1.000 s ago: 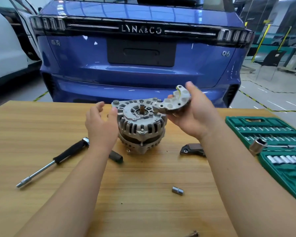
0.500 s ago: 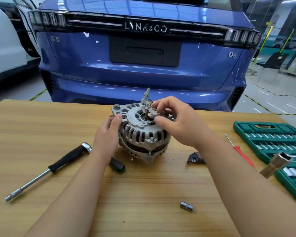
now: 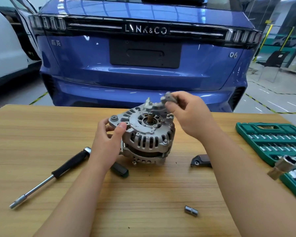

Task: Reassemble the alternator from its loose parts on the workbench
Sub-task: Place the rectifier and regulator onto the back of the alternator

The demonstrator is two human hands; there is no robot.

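Note:
The grey alternator body [image 3: 147,139] stands on the wooden workbench [image 3: 143,194], shaft end [image 3: 150,115] facing up. My left hand [image 3: 108,142] grips its left side, thumb on the mounting ear. My right hand [image 3: 188,115] pinches a pale grey rectifier plate [image 3: 161,104] and holds it tilted over the far right top of the body; motion blur hides its exact seating. A black plastic part [image 3: 201,160] lies on the bench to the right, partly behind my right forearm.
A black-handled ratchet bar [image 3: 56,173] lies at left, a dark green-black handle [image 3: 120,169] under my left wrist. A small socket [image 3: 191,210] lies near the front. A green socket case [image 3: 273,142] and a large socket [image 3: 283,167] are at right. A blue car [image 3: 143,57] stands behind.
My right hand brought the rectifier plate from beside the alternator onto its top, then lifted one edge up and right. My left hand shifted its hold on the housing's left side.

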